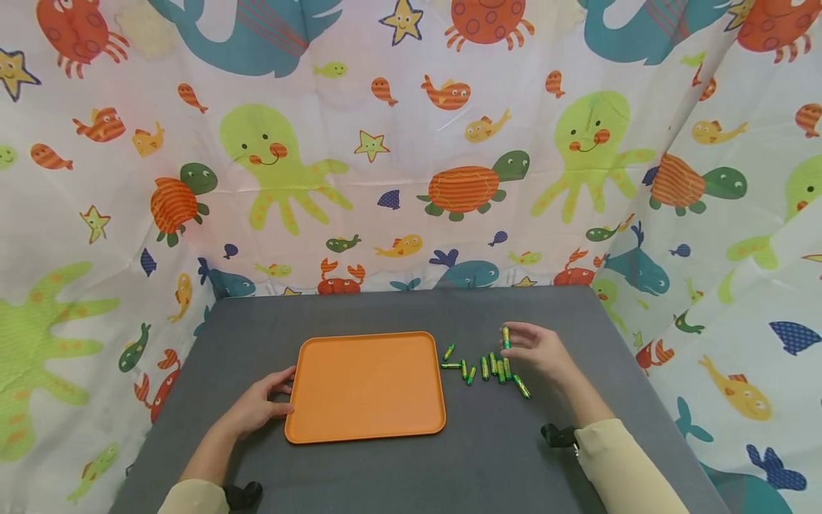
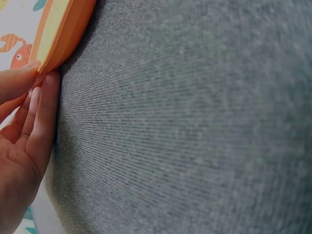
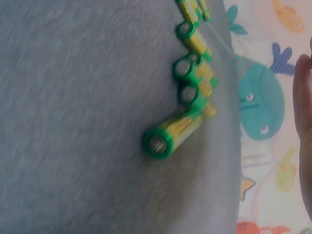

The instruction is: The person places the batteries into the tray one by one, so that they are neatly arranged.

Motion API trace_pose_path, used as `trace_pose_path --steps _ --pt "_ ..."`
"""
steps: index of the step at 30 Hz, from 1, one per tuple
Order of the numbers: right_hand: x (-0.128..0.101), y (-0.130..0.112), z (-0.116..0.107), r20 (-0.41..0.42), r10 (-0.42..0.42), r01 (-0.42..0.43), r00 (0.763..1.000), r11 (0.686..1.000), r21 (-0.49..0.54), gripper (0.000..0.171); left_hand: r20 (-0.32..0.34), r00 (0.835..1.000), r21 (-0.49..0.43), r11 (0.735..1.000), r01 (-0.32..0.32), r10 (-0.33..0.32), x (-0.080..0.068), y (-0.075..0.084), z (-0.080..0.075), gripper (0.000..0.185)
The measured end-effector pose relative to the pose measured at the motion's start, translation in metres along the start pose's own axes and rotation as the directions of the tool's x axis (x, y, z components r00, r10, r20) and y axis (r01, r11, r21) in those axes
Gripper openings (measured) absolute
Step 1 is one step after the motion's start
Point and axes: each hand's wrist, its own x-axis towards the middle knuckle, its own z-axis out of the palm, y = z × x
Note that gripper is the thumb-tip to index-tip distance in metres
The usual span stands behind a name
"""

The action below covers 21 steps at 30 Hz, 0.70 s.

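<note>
An orange tray (image 1: 366,385) lies flat in the middle of the grey table (image 1: 411,464). My left hand (image 1: 280,391) rests at the tray's left rim (image 2: 58,34), its straight fingers (image 2: 41,109) touching the edge. A loose cluster of several green-and-yellow batteries (image 1: 488,368) lies just right of the tray, seen close up in the right wrist view as batteries (image 3: 190,83). My right hand (image 1: 516,337) hovers over the cluster's right end and pinches one battery (image 1: 506,338) between thumb and fingertips. One battery (image 1: 521,386) lies nearest the wrist.
A sea-animal print curtain (image 1: 411,143) walls in the table at the back and both sides. The grey surface in front of the tray and at the far edge is bare. Black wrist-camera mounts (image 1: 559,435) sit on both forearms.
</note>
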Motion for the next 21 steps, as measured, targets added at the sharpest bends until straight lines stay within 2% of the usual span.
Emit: trace_pose_path --steps 7,14,21 --pt "0.003 -0.016 0.014 0.032 -0.028 0.027 0.999 0.999 0.026 0.065 0.006 1.000 0.025 1.000 0.009 -0.009 0.002 0.004 0.002 0.085" --pt "0.009 -0.029 0.033 0.031 -0.047 0.048 0.998 0.998 -0.029 0.066 -0.004 1.000 0.003 1.000 0.018 -0.018 0.003 0.004 0.001 0.085" --pt "0.017 -0.035 0.058 0.075 -0.055 0.058 0.996 0.997 -0.043 0.060 0.022 1.000 0.014 1.000 -0.008 0.008 0.002 0.003 0.000 0.090"
